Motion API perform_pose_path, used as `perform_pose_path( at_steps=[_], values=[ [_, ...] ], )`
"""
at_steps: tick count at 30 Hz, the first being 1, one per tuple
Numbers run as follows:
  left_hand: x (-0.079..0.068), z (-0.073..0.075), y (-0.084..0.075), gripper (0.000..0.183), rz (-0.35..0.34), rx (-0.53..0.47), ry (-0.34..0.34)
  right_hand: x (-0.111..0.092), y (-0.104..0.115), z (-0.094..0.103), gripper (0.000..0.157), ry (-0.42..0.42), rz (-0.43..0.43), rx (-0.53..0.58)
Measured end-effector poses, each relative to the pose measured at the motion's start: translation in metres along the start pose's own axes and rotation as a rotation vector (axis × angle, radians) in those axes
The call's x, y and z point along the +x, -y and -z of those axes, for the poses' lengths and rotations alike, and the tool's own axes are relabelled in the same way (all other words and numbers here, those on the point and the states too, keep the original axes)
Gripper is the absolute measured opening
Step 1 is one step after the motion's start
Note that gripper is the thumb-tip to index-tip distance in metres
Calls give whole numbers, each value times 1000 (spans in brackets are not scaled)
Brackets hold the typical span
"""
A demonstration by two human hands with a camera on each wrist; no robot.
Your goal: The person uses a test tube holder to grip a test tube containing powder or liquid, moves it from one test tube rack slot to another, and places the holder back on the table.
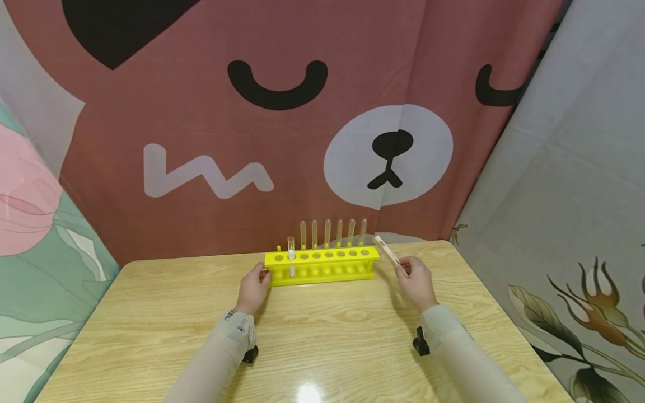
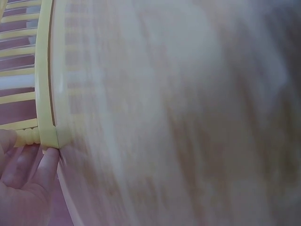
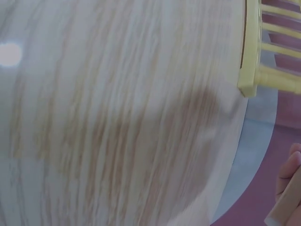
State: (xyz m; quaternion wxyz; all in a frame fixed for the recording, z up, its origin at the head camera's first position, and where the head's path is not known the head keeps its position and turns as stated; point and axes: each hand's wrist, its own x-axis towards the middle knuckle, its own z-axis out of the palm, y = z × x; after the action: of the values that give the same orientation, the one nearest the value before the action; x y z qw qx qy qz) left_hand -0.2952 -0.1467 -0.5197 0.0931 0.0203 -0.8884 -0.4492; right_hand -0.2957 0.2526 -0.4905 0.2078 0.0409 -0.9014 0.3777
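Note:
A yellow test tube rack (image 1: 322, 281) stands near the back of the table. My left hand (image 1: 254, 289) grips its left end; in the left wrist view the fingertips (image 2: 47, 162) are at the base corner and end post. One test tube (image 1: 290, 246) with white contents sits upright in a front hole near that end. Several clear, empty-looking test tubes (image 1: 327, 232) stand upside down along the rack's rear row. Off the rack's right end, my right hand (image 1: 417, 281) holds a wooden test tube holder (image 1: 386, 250), slanting up toward the rack. Only part of that hand shows in the right wrist view.
The wood-grain table (image 1: 332, 341) reflects a bright light near its front. A curtain (image 1: 302, 157) with a printed bear face hangs right behind the table, and a floral curtain (image 1: 579, 224) hangs to the right. Black wrist devices (image 1: 421, 341) sit under both sleeves.

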Motion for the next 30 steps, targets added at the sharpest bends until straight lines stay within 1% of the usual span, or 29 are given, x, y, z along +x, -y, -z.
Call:
perform_pose_path(
  at_steps=[7, 11, 17, 22, 30],
  values=[
    [-1, 0, -1, 28, 17, 4, -5, 0, 10, -8, 18, -21, 56, 43],
    [-1, -1, -1, 28, 17, 4, -5, 0, 17, -11, 17, -11, 64, 59],
    [1, 0, 0, 27, -3, 6, -11, 1, 28, -17, 15, 1, 86, 83],
    [1, 1, 1, 26, -22, 2, -12, 2, 38, -23, 15, 9, 113, 80],
    [0, 2, 1, 26, -11, -2, 2, 0, 53, -33, 16, 43, 107, 116]
  ],
)
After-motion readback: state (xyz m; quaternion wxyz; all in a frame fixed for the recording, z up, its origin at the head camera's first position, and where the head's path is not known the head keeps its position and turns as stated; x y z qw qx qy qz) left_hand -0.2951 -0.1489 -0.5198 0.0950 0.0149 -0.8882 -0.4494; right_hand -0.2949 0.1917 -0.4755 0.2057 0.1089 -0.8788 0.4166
